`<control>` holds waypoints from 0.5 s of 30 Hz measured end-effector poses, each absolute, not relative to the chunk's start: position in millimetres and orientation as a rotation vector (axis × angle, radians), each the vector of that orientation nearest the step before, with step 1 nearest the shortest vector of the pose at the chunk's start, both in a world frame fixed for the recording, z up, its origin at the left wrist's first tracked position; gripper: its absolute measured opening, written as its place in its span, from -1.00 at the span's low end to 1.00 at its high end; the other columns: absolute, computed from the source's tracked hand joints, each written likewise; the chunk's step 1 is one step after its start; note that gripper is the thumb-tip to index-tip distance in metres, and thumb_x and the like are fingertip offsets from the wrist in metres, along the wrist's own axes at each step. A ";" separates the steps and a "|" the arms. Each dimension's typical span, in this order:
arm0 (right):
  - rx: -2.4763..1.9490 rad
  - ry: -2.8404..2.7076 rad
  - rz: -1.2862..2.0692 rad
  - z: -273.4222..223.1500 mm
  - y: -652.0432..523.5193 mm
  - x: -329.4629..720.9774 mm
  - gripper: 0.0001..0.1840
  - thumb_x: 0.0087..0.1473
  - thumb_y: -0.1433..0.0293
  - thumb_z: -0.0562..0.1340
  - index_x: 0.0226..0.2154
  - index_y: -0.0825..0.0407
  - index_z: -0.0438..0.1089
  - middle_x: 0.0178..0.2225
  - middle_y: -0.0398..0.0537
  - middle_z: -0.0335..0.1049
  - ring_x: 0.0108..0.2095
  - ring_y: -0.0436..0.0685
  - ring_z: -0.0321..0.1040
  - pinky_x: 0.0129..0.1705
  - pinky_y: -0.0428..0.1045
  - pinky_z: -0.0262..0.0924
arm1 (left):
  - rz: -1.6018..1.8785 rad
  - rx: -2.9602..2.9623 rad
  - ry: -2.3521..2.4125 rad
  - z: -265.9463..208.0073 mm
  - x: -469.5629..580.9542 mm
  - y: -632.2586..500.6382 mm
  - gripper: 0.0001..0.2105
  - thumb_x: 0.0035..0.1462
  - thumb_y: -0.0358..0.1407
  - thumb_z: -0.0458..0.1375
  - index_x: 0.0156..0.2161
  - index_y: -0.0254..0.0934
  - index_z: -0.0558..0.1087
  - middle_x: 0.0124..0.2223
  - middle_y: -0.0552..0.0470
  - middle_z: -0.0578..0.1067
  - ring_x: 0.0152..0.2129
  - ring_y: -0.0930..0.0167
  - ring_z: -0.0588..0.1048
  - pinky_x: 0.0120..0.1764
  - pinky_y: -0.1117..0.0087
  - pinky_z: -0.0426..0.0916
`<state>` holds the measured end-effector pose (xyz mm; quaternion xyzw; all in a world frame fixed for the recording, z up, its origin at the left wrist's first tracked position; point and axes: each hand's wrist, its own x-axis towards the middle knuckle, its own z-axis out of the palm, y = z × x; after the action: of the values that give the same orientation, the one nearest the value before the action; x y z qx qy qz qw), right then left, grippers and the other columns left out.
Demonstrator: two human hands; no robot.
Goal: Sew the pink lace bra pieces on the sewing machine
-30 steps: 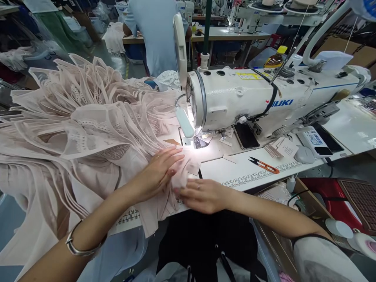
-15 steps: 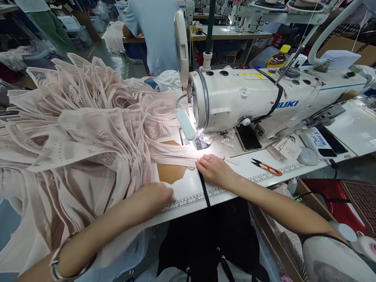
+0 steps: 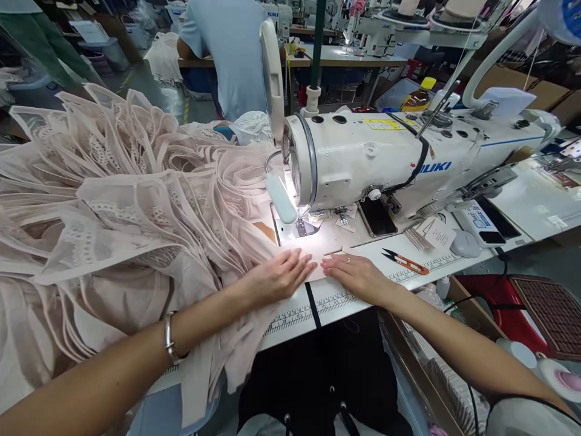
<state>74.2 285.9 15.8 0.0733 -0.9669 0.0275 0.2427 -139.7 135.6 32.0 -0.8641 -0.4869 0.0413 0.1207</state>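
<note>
My left hand (image 3: 282,277) lies with fingers stretched out on a strip of pale pink fabric (image 3: 318,243) just in front of the sewing machine (image 3: 349,154). My right hand (image 3: 356,275) rests close to its right, fingers extended and pressing flat at the fabric's edge. Neither hand is wrapped around anything. Beyond the fingers, the lit needle area and presser foot (image 3: 301,227) stand over the metal plate. To the left, a large heap of pale pink garments (image 3: 181,200) with lace parts spreads over the table, some hanging off its front edge.
Orange-handled thread snips (image 3: 405,261) lie right of my right hand. A dark phone (image 3: 377,217), paper tags (image 3: 439,234) and a control panel (image 3: 483,221) sit along the machine's base. A printed ruler (image 3: 290,319) runs along the table edge. A person in blue (image 3: 231,54) sits beyond.
My left hand has moved right and forward from the table edge onto the fabric, near my right hand. Fabric now covers most of the brown patch. The view has shifted slightly.
</note>
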 end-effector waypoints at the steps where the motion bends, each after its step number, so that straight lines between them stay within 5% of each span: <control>1: 0.163 -2.664 0.055 17.2 286.9 74.3 -0.79 0.36 0.52 0.08 -0.16 0.08 0.44 -0.13 0.03 0.57 -0.10 0.12 0.48 -0.04 0.04 0.41 | 0.147 -2.496 -1.516 30.0 -131.3 131.4 -0.50 0.32 -0.60 -0.07 0.31 -0.38 0.31 0.29 -0.32 0.38 0.23 0.11 0.39 0.15 0.08 0.43; 4: -0.175 -2.710 -0.125 19.0 290.3 76.0 -0.82 0.32 0.42 0.12 -0.16 0.14 0.42 -0.18 0.17 0.50 -0.18 0.26 0.39 -0.21 0.13 0.36 | 0.319 -2.233 -1.871 28.8 -110.9 123.7 -0.52 0.25 -0.62 -0.05 0.26 -0.57 0.35 0.24 -0.59 0.34 0.17 -0.15 0.40 -0.13 -0.04 0.58; 8: -0.420 -2.791 -0.334 18.9 301.3 83.0 -0.79 0.22 0.59 0.08 -0.23 0.13 0.42 -0.28 0.16 0.41 -0.23 0.29 0.29 -0.25 0.11 0.25 | 0.545 -2.030 -2.034 37.6 -101.6 133.4 -0.49 0.16 -0.69 -0.07 0.21 -0.73 0.35 0.17 -0.72 0.37 0.06 -0.22 0.49 -0.43 0.18 0.58; 10: -0.372 -2.848 -0.348 20.8 307.1 78.9 -0.68 0.18 0.68 0.03 -0.24 0.09 0.42 -0.30 0.12 0.40 -0.23 0.26 0.29 -0.24 0.07 0.24 | 0.483 -2.028 -2.046 39.3 -100.3 142.6 -0.49 0.19 -0.69 -0.11 0.24 -0.73 0.31 0.14 -0.71 0.41 0.06 -0.18 0.50 -0.37 0.16 0.57; 15: -0.437 -2.985 -0.267 28.3 316.1 32.0 -0.46 0.21 0.69 0.00 0.14 0.03 0.35 -0.21 0.07 0.49 -0.26 0.22 0.38 -0.18 0.06 0.23 | 0.260 -2.120 -1.820 25.4 -100.5 154.1 -0.53 0.30 -0.61 -0.17 0.22 -0.73 0.34 0.19 -0.63 0.40 0.17 -0.10 0.42 -0.07 0.03 0.52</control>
<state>32.0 316.1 28.3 -0.1441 -0.9840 -0.0881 0.0563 -100.5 154.1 25.4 -0.7449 -0.6394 0.0913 0.1671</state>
